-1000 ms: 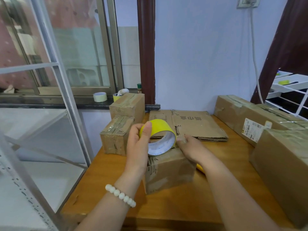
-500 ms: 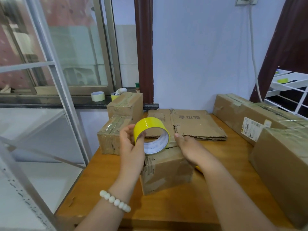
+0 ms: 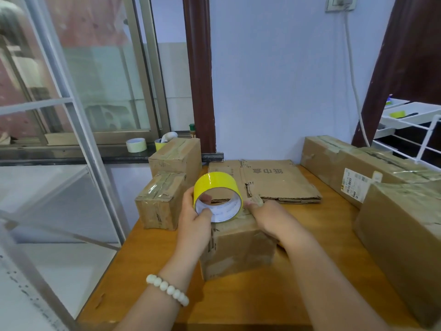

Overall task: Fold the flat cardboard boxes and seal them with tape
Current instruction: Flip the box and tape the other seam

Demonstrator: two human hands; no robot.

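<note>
A small folded cardboard box (image 3: 238, 247) stands on the wooden table (image 3: 238, 302) in front of me. My left hand (image 3: 194, 223) grips a yellow tape roll (image 3: 216, 185) through its core, held just above the box's far top edge. My right hand (image 3: 269, 219) rests on the box's top with its fingers flat, its fingertips at the tape's loose end beside the roll. A stack of flat cardboard boxes (image 3: 269, 180) lies behind the box, against the wall.
Two taped small boxes (image 3: 164, 199) stand at the left rear. Larger taped boxes (image 3: 401, 237) line the right side. Spare tape rolls (image 3: 136, 145) sit on the window ledge. A white rack (image 3: 410, 130) is at the far right.
My left hand has shifted its grip from the roll's rim to its core and lowered the roll toward the box. My right hand stayed on the box top.
</note>
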